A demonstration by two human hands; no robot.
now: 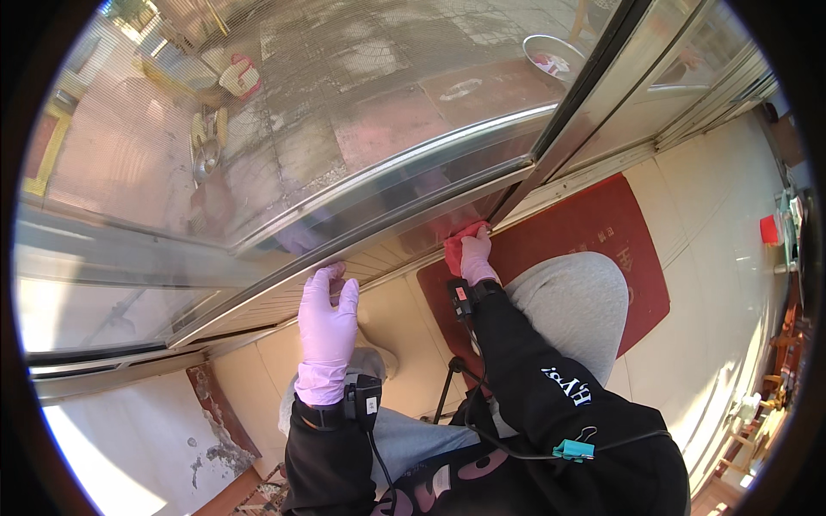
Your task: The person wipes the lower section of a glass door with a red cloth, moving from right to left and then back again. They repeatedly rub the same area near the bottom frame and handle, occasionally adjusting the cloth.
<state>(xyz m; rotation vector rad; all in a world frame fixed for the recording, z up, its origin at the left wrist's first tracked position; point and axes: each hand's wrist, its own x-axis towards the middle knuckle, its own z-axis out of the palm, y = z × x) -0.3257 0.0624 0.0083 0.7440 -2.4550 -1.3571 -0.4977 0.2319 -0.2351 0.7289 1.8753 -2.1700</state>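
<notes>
My right hand [478, 257], in a thin pink glove, holds a crumpled red cloth [455, 250] against the lower panel [413, 242] of a glazed metal-framed door. That contact is low down, close to the upright door stile [516, 189]. My left hand [328, 332], gloved the same way, is raised at the panel's upper edge farther left. Its thumb and fingers are apart and hold nothing; whether the fingertips touch the frame is unclear. Above both hands is a large pane [387, 84] with fine mesh visible over part of it.
A red doormat [594, 219] bearing writing lies at the threshold on pale floor tiles [703, 238]. A black cable [516, 455] is clipped to my right sleeve. Peeling wall plaster [219, 445] is at lower left. Through the glass, a metal basin [530, 51] stands on paving.
</notes>
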